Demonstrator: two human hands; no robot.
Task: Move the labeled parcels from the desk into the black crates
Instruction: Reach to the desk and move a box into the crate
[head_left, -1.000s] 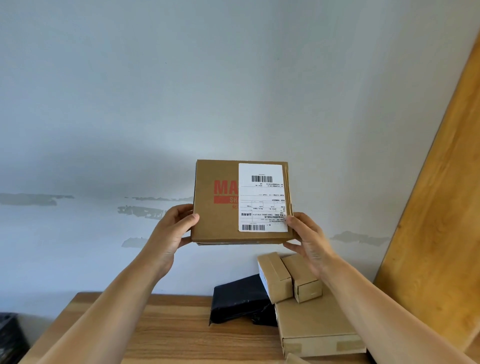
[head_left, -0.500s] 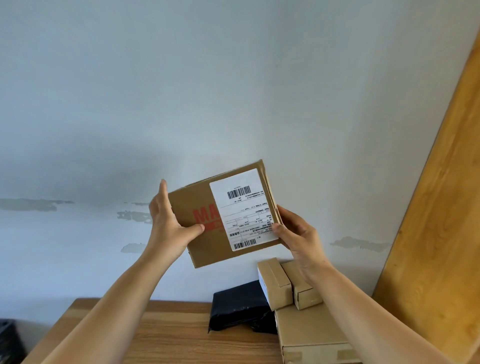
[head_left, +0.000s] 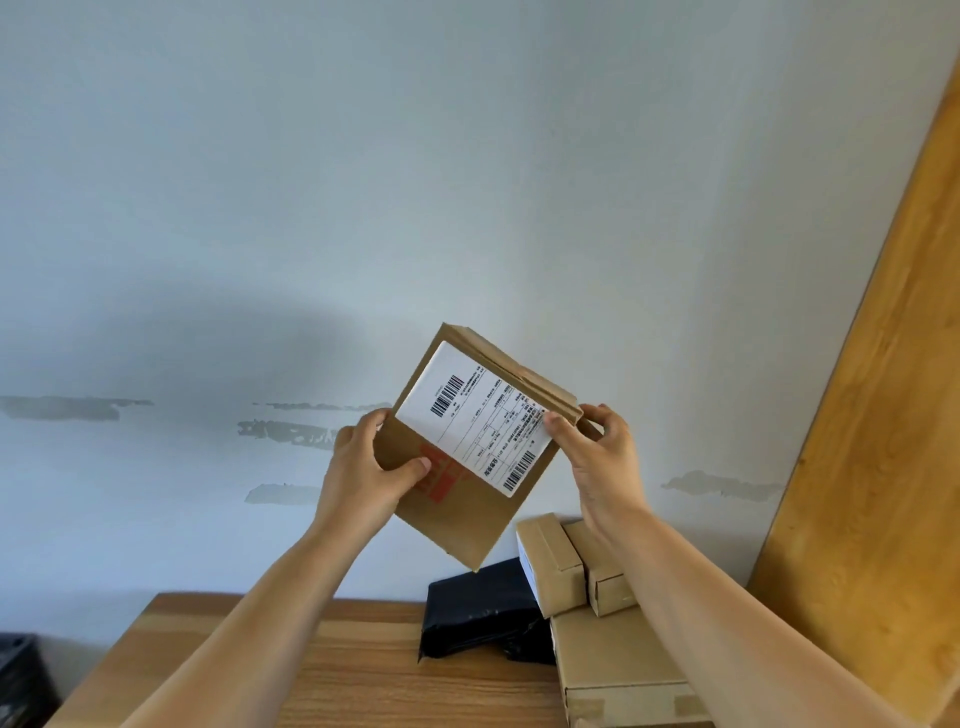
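At centre frame, the left hand (head_left: 363, 467) and right hand (head_left: 602, 457) both grip a labelled parcel (head_left: 467, 447), tilted, clear above the desk (head_left: 337, 670). Four parcels remain lower right; a crate (head_left: 21, 675) shows lower left, contents unseen.

Both forearms were bare to the frame's lower edge, with no sleeve showing. The left hand (head_left: 366, 470) and right hand (head_left: 602, 457) were ungloved, short-nailed.
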